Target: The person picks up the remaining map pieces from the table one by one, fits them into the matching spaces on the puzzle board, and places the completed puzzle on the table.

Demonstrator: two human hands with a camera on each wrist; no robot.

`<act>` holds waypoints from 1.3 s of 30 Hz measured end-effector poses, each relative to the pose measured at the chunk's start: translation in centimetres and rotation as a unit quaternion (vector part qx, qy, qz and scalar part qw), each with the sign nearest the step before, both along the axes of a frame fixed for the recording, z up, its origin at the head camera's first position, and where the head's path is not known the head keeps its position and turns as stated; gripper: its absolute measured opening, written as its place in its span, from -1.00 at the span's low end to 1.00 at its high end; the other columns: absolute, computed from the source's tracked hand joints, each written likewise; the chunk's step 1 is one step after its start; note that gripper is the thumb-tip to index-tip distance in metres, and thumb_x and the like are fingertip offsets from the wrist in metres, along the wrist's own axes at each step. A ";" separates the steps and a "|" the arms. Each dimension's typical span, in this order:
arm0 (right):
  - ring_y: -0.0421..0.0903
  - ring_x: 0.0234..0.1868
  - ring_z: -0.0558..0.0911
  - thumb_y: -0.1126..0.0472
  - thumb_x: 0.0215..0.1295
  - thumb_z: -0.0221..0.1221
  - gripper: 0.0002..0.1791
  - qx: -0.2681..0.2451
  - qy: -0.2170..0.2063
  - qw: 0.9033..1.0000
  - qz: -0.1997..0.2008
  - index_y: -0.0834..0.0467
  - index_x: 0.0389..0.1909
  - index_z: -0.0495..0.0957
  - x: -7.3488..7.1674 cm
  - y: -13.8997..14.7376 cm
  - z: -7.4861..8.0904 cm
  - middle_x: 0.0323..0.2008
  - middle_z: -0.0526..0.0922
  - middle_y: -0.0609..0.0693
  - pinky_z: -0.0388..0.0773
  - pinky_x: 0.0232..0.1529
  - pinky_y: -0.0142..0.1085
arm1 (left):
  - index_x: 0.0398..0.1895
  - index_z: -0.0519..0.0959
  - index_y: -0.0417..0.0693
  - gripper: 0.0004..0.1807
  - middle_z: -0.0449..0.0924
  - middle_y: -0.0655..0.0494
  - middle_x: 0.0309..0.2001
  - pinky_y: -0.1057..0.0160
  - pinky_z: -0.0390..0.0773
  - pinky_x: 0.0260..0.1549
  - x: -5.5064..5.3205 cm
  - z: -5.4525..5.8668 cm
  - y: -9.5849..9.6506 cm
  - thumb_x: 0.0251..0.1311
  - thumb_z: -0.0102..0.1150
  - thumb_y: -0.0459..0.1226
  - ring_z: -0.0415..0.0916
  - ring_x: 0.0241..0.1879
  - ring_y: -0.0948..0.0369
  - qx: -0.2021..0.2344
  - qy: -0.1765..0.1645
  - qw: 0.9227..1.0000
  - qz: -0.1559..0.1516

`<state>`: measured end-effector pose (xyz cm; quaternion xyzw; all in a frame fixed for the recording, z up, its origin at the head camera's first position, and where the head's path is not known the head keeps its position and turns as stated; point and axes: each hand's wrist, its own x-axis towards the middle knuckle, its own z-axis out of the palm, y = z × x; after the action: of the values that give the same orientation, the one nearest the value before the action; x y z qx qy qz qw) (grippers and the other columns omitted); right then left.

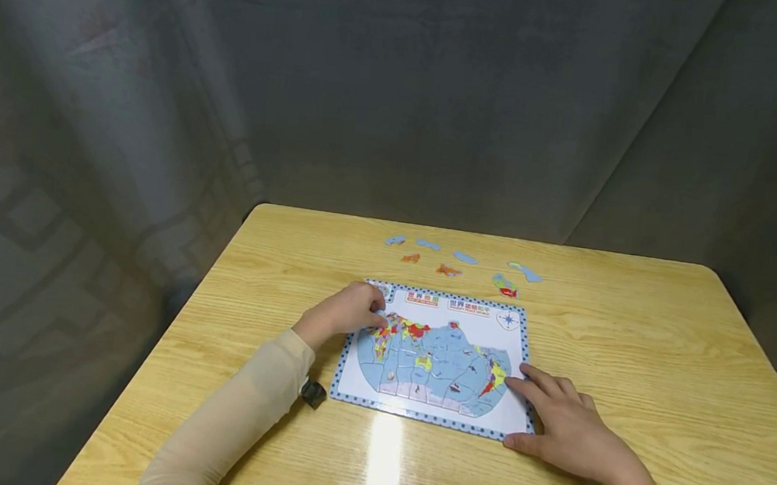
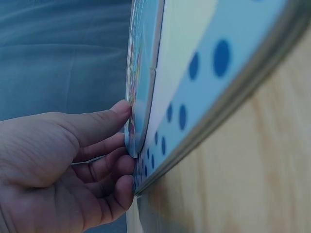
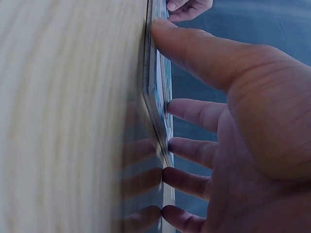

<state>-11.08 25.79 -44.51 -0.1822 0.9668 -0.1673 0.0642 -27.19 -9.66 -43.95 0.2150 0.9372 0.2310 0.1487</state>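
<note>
A world map puzzle board [image 1: 361,380] with a dotted blue border lies on the table, its map partly filled with pieces. My left hand [image 1: 348,309] is at the board's upper left, thumb and curled fingers pinching a puzzle piece [image 2: 130,141] at the map's edge. The piece is mostly hidden by the fingers. At the lower right, my right hand [image 1: 570,428] rests on the board's border with its fingers spread. In the right wrist view its thumb [image 3: 177,41] presses on the rim, and other fingertips touch farther along.
Behind the board lie several loose pieces, among them two orange pieces [image 1: 449,270], a green and red piece [image 1: 504,286] and a pale blue piece [image 1: 466,258]. The wooden table [image 1: 632,336] ends at a dark grey curtain [image 1: 442,123].
</note>
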 end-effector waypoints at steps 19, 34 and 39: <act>0.25 0.28 0.27 -0.48 0.01 0.23 -0.06 -0.001 -0.001 1.000 0.000 -0.02 0.35 0.42 0.0 0.0 0.0 0.41 0.24 0.14 0.26 -0.04 0.32 | -0.13 0.71 -0.14 -0.83 0.66 0.07 -0.15 0.27 0.56 -0.22 0.4 0.6 0.2 0.29 0.25 -0.29 0.54 -0.23 0.23 -0.015 -0.009 1.000 -0.005; 0.23 0.29 0.27 -0.48 0.01 0.23 -0.07 -0.003 0.005 1.000 0.000 -0.02 0.34 0.42 -0.1 0.1 -0.1 0.41 0.25 0.13 0.25 -0.03 0.30 | -0.18 0.69 -0.07 -0.89 0.60 0.16 -0.29 0.27 0.53 -0.29 -0.1 0.3 0.1 0.27 0.27 -0.30 0.50 -0.32 0.25 -0.008 0.000 1.000 -0.003; 0.24 0.29 0.28 -0.49 0.01 0.22 -0.06 -0.001 0.007 1.000 0.000 -0.01 0.34 0.42 0.0 0.1 -0.1 0.40 0.26 0.13 0.26 -0.01 0.30 | -0.07 0.66 -0.10 -0.81 0.58 0.13 -0.26 0.24 0.52 -0.25 -0.5 0.6 0.2 0.28 0.26 -0.29 0.48 -0.28 0.22 -0.005 0.011 1.000 0.000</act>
<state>-11.09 25.85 -44.65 -0.1832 0.9671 -0.1670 0.0571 -27.70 -9.47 -43.39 0.2168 0.9399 0.2240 0.1390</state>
